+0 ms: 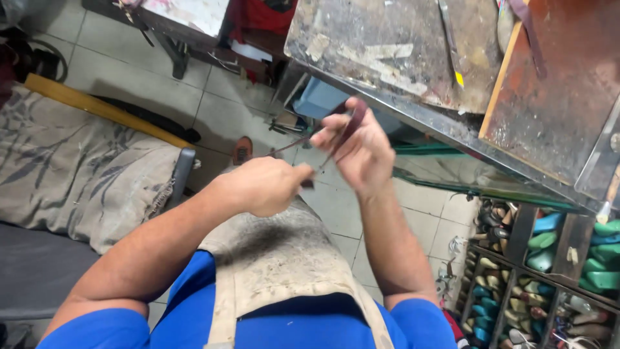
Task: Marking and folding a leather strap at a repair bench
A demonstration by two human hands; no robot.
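Observation:
My left hand point(261, 185) and my right hand point(360, 154) meet in front of my chest, over a worn beige apron point(278, 255). The fingers of my right hand pinch a narrow dark brown leather strip point(351, 125) and hold it upright. My left hand is closed on a small dark tool point(307, 183), whose thin tip reaches toward the strip; what kind of tool it is I cannot make out. A thin dark strand point(292, 145) runs leftward from my right fingers above my left hand.
A stained workbench point(387, 52) with a reddish wooden board point(555, 84) stands ahead on the right. Below it, shelves point(549, 271) hold several green and blue shoe lasts. A seat draped in patterned cloth point(71, 168) sits on my left, on a tiled floor point(213, 110).

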